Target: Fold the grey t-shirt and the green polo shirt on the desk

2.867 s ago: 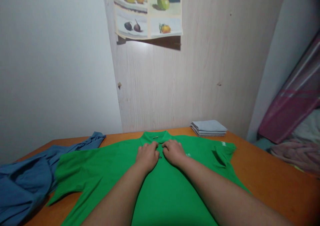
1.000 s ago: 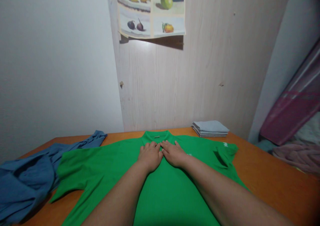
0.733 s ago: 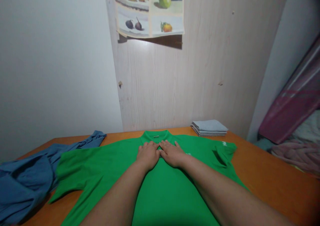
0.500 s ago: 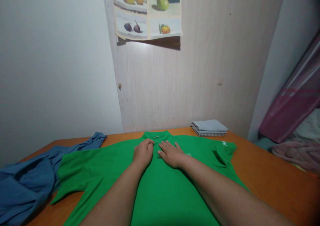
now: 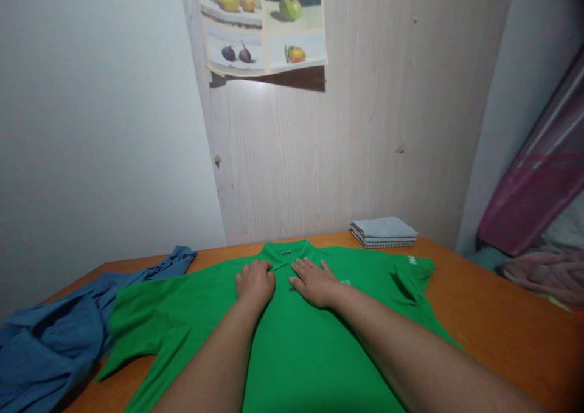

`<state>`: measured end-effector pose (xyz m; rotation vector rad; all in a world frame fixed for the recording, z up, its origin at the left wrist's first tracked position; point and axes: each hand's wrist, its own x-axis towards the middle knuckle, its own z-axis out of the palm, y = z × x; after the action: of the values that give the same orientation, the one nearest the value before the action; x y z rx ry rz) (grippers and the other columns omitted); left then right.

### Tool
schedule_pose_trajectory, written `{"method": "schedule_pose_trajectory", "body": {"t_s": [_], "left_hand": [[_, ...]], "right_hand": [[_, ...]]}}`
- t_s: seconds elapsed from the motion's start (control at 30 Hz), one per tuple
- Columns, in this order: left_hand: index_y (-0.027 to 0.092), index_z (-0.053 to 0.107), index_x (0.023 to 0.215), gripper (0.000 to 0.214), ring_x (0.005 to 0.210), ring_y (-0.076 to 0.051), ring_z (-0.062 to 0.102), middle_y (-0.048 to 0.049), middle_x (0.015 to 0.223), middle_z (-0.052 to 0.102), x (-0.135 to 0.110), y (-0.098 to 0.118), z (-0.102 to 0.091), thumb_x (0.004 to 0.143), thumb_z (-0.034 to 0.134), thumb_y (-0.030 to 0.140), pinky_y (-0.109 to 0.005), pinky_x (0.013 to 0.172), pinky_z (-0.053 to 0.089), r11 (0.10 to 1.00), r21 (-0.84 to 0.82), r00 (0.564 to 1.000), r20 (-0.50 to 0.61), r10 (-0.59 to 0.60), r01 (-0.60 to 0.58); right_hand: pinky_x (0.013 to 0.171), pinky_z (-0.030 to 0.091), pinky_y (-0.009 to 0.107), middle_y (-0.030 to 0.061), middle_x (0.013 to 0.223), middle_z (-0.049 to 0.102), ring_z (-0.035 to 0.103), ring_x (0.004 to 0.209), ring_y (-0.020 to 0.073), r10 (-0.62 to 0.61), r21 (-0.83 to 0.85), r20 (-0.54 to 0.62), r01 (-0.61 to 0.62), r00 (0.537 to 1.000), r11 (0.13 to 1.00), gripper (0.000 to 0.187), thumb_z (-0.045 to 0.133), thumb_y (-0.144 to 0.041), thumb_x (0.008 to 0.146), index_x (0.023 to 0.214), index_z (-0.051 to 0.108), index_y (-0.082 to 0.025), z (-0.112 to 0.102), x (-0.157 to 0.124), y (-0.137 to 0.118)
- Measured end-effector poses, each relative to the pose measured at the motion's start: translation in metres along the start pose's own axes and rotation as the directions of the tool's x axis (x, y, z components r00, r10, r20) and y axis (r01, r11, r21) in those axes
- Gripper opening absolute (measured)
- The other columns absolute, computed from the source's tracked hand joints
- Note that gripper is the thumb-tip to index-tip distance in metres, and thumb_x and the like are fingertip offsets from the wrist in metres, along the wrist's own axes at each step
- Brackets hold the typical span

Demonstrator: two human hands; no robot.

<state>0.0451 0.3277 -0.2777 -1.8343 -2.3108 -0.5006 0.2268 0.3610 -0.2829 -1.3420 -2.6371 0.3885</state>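
A green polo shirt (image 5: 191, 309) lies spread flat, front up, on the orange wooden table (image 5: 493, 322), its collar toward the wall. My left hand (image 5: 254, 282) rests on the chest just left of the placket, fingers curled under with the fingertips on the fabric. My right hand (image 5: 313, 280) lies flat on the shirt just right of the placket, fingers stretched toward the collar. A small gap of green cloth shows between the two hands. Neither hand lifts the fabric.
A crumpled blue garment (image 5: 50, 334) lies at the table's left end, touching the shirt's sleeve. A small stack of folded cloths (image 5: 383, 232) sits at the back right by the wooden panel. A fruit poster (image 5: 262, 24) hangs above. Pink bedding (image 5: 542, 273) lies beyond the right edge.
My hands, pressed together at the placket before, have drawn apart: the left slid left and curled its fingers, the right flattened out. The view shifted slightly.
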Motion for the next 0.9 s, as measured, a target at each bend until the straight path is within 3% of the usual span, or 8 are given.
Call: {"method": "schedule_pose_trajectory", "body": {"t_s": [0.17,0.33,0.5,0.6,0.77,0.9], "left_hand": [[0.022,0.072,0.106,0.033,0.110,-0.034,0.060,-0.0122,0.113,0.071,0.002,-0.001,-0.001,0.092,0.042,0.027,-0.049,0.089,0.047,0.997,0.039,0.998,0.007,0.062,-0.062],[0.028,0.064,0.124,0.040,0.127,-0.026,0.054,-0.0063,0.134,0.064,0.001,0.004,0.003,0.099,0.034,0.033,-0.046,0.106,0.039,0.979,0.006,0.976,0.075,0.203,-0.204],[0.028,0.049,0.143,0.050,0.145,-0.031,0.034,-0.0066,0.157,0.040,0.000,0.006,0.014,0.100,0.031,0.046,-0.064,0.113,0.027,0.968,-0.027,0.945,0.211,0.248,-0.248],[0.027,0.047,0.144,0.052,0.146,-0.032,0.032,-0.0077,0.158,0.038,0.000,0.006,0.012,0.100,0.029,0.047,-0.069,0.112,0.023,0.969,-0.036,0.943,0.223,0.246,-0.245],[0.029,0.049,0.142,0.048,0.143,-0.022,0.039,-0.0043,0.153,0.048,-0.002,0.010,0.004,0.102,0.023,0.038,-0.059,0.120,0.014,0.954,-0.061,0.940,0.163,0.300,-0.293],[0.030,0.048,0.143,0.048,0.145,-0.022,0.037,-0.0022,0.155,0.045,-0.003,0.014,0.004,0.101,0.026,0.037,-0.058,0.119,0.021,0.940,-0.080,0.915,0.215,0.340,-0.331]], "right_hand": [[0.117,0.005,0.063,0.0076,0.164,0.020,0.013,0.152,0.0287,-0.007,0.003,0.001,0.007,1.000,1.000,0.068,0.021,-0.057,0.099,0.157,0.028,-0.021,0.000,0.000,0.000],[0.117,0.005,0.063,0.0067,0.164,0.020,0.013,0.152,0.0283,-0.002,0.003,-0.005,0.002,1.000,1.000,0.069,0.021,-0.057,0.099,0.157,0.028,-0.020,0.001,0.001,0.001],[0.117,0.007,0.063,0.0066,0.164,0.020,0.013,0.152,0.0278,-0.001,-0.002,-0.006,0.001,1.000,1.000,0.068,0.021,-0.056,0.099,0.157,0.027,-0.020,0.002,0.001,0.000],[0.117,0.006,0.063,0.0067,0.164,0.019,0.013,0.152,0.0278,0.001,-0.005,0.002,-0.001,1.000,1.000,0.068,0.021,-0.056,0.099,0.157,0.028,-0.020,0.001,0.001,0.000],[0.118,0.006,0.062,0.0076,0.164,0.021,0.013,0.152,0.0278,-0.004,-0.002,0.000,0.004,1.000,1.000,0.067,0.023,-0.055,0.099,0.157,0.027,-0.021,-0.001,0.000,-0.001],[0.118,0.007,0.062,0.0082,0.164,0.021,0.015,0.151,0.0283,-0.004,-0.008,0.001,0.004,1.000,1.000,0.065,0.024,-0.050,0.100,0.157,0.027,-0.020,-0.001,0.000,-0.001]]}}
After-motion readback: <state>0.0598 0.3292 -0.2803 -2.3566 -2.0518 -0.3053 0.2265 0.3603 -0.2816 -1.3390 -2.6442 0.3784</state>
